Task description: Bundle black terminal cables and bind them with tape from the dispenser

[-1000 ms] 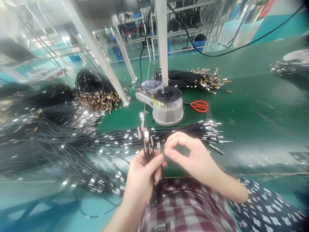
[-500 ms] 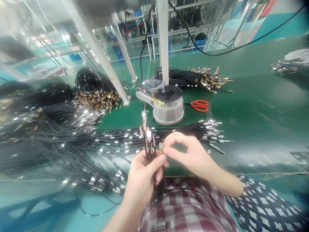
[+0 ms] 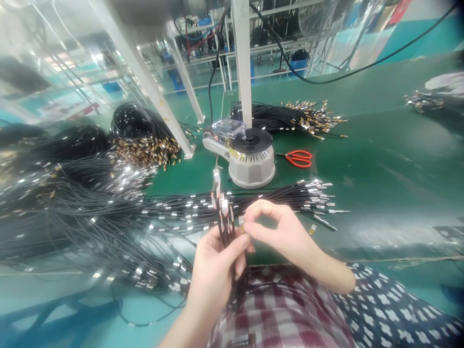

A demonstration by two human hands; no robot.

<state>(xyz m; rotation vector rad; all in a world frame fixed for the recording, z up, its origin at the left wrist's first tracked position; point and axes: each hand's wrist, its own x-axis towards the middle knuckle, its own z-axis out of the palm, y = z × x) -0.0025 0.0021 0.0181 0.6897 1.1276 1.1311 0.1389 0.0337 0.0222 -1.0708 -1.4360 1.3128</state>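
Several black cables [image 3: 225, 231] with pale, shiny ends stand upright in my left hand [image 3: 213, 266], which is closed round them; their lower lengths hang down toward my lap. Close beside it on the right, my right hand [image 3: 277, 227] pinches a small pale and yellowish tab [image 3: 241, 221] between thumb and forefinger. The tab is partly covered by the fingertips, and whether it is joined to a cable cannot be made out. Behind both hands, a long bundle of black cables [image 3: 279, 193] with silvery ends lies across the green table [image 3: 369, 193].
A round grey tape dispenser [image 3: 252, 169] with a black top stands behind the bundle. Red-handled scissors [image 3: 299, 158] lie to its right. More cable bundles [image 3: 145, 145] pile up at left, and another bundle [image 3: 286, 118] rests behind. White posts [image 3: 245, 63] rise from the table.
The pinching fingers of my right hand now cover more of the small tab. My left hand keeps its grip on the cables. The view has shifted slightly.
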